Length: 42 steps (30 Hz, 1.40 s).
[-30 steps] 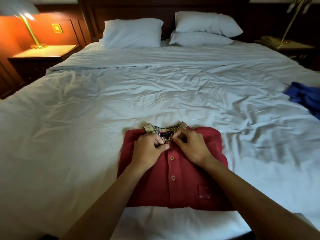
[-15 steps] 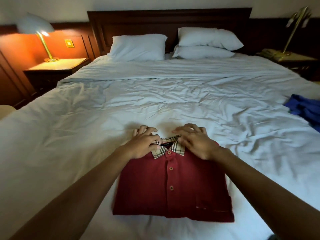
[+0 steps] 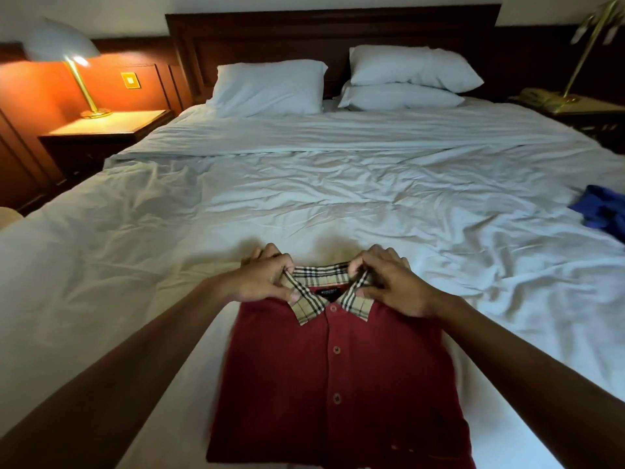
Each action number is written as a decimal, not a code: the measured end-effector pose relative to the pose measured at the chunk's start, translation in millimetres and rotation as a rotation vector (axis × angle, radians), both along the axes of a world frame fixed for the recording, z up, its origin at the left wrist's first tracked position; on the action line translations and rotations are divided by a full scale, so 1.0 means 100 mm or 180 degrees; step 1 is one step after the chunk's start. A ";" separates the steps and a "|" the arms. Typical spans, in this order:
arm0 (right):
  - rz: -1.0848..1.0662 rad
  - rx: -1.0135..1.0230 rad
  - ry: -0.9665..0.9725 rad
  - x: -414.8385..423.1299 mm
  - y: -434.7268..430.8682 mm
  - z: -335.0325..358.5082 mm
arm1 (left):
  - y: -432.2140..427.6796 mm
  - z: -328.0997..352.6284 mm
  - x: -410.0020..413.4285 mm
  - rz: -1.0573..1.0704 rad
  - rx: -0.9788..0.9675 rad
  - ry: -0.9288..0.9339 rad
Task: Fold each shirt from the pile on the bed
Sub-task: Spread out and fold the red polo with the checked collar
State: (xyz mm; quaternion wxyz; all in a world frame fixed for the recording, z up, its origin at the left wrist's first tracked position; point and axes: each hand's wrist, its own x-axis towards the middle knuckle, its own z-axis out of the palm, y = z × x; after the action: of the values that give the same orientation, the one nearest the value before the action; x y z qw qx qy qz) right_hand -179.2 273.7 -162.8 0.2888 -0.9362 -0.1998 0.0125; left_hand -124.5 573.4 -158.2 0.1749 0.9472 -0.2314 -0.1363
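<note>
At the near edge of the bed point(image 3: 338, 198), the folded red button-front shirt point(image 3: 338, 384) lies flat, long axis 6 to 12 o'clock. Left hand point(image 3: 263, 282) and right hand point(image 3: 392, 286) sit at its 12 o'clock end, equally near, fingers point(image 3: 368, 258) pinching the tan plaid collar point(image 3: 321, 274).

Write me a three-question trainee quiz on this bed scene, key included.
1. True or false: the red shirt lies folded, buttons up, on the bed.
2. The left hand and right hand both pinch which part? A) plaid collar B) hem C) chest pocket
3. Fill in: the blue garment lies by the bed's ___ edge.
Key: 1 true; 2 A; 3 right.
</note>
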 end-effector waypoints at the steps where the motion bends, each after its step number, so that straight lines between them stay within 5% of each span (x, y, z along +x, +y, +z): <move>1: -0.0010 0.0210 0.0024 -0.02 -0.01 -0.02 | 0.05 -0.03 0.00 0.0052 0.0000 0.0108; 4: -0.0459 0.0525 0.0058 -0.03 -0.09 0.01 | 0.21 -0.09 -0.03 0.0310 -0.0336 0.0558; 7: -0.0664 0.0056 0.0613 0.01 -0.25 0.03 | 0.25 -0.10 -0.02 0.0522 -0.0703 0.0961; 13: -0.0311 -0.0639 0.1273 0.15 -0.21 0.02 | 0.00 -0.16 0.02 0.0292 -0.0477 0.0858; 19: 0.0164 -0.0281 0.1476 0.26 -0.13 0.23 | 0.01 0.15 -0.07 0.0009 -0.0954 0.0833; 24: 0.0245 0.0113 0.1091 0.37 0.15 1.28 | 0.44 1.20 -0.25 0.0384 -0.1134 0.0360; 29: 0.0851 -0.0569 0.0558 0.65 0.97 2.92 | 1.25 2.72 -0.60 0.0930 -0.1331 -0.0511; 36: 0.1658 -0.0750 -0.0786 0.68 3.02 4.99 | 2.91 4.68 -1.42 0.1685 -0.1263 -0.1546; 42: 0.2791 -0.0121 -0.1020 0.02 5.09 5.85 | 4.28 5.62 -2.89 0.2544 -0.1388 -0.2117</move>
State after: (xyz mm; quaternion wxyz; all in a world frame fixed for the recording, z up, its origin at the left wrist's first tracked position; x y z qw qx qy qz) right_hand -177.1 782.3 422.0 0.2046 -0.7587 -0.6184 -0.0078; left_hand -413.6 1001.6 403.8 0.3224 0.8951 0.0799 0.2974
